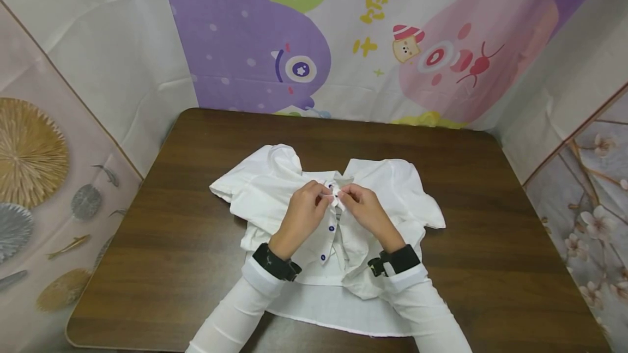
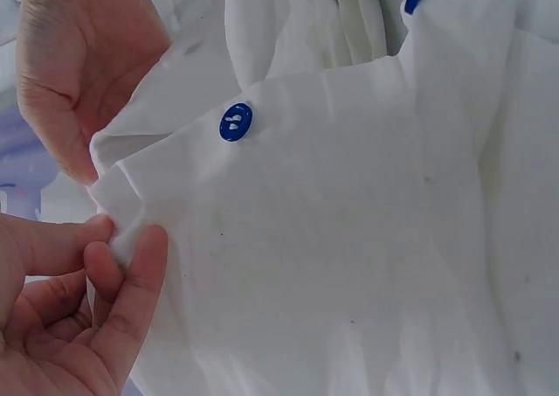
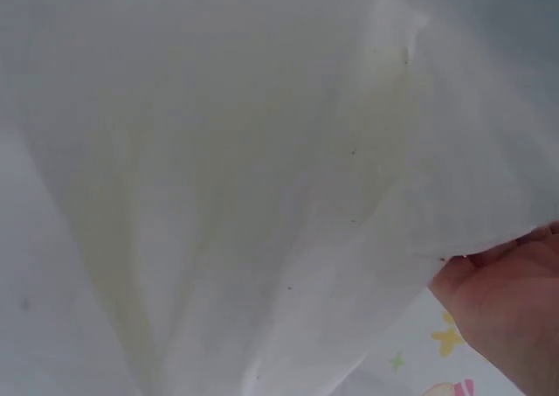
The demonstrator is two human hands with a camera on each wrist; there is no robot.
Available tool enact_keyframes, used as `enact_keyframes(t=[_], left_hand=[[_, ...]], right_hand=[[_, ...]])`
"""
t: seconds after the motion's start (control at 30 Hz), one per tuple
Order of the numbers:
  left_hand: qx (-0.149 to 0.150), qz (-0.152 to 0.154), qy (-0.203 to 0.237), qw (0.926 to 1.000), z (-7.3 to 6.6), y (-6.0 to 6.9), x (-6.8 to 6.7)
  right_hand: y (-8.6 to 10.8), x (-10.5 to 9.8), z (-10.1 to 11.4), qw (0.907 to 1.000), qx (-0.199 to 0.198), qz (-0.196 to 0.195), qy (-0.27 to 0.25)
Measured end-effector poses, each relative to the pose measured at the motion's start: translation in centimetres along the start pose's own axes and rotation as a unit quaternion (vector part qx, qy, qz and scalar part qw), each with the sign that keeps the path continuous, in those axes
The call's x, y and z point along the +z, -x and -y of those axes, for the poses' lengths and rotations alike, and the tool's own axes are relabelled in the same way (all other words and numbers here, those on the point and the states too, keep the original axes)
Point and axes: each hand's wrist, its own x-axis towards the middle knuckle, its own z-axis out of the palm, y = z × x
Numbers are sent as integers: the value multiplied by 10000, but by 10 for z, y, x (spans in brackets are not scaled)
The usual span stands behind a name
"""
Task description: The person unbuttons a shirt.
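A white short-sleeved shirt (image 1: 275,195) with blue buttons lies spread on the table, its collar end away from me. My left hand (image 1: 305,208) pinches the front edge of the shirt near the collar. Right beside it, my right hand (image 1: 365,208) pinches the opposite front edge. In the left wrist view, the left hand's fingers (image 2: 144,274) hold the cloth edge close to a blue button (image 2: 235,122). The right wrist view is mostly cloth, with part of the right hand (image 3: 511,304) at its edge. Fingers and cloth hide the exact spot between both hands.
The brown wooden table (image 1: 162,266) extends around the shirt on all sides. Behind it hangs a cartoon-printed cloth (image 1: 363,80), with patterned panels at the left and right. Lower on the shirt front are further blue buttons (image 1: 331,228).
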Motion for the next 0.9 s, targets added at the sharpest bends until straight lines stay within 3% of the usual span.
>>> enact_keyframes(t=[0.13,0.3,0.37,0.6,0.73,0.9], left_hand=[[22,-13,8,10000,1,1,-1],[37,-16,0,10000,1,1,-1],[35,-14,-13,10000,1,1,0],[36,-3,-83,10000,2,3,1],[148,88,-206,9996,3,5,1],[178,129,-268,9994,3,8,2]], right_hand=[[0,0,-3,9999,24,91,-98],[-1,1,-12,9988,-381,55,-310],[-2,2,-14,9989,-361,45,-306],[4,4,11,9994,334,-37,15],[0,10,1,9977,471,-266,411],[3,13,-1,9971,426,-261,580]])
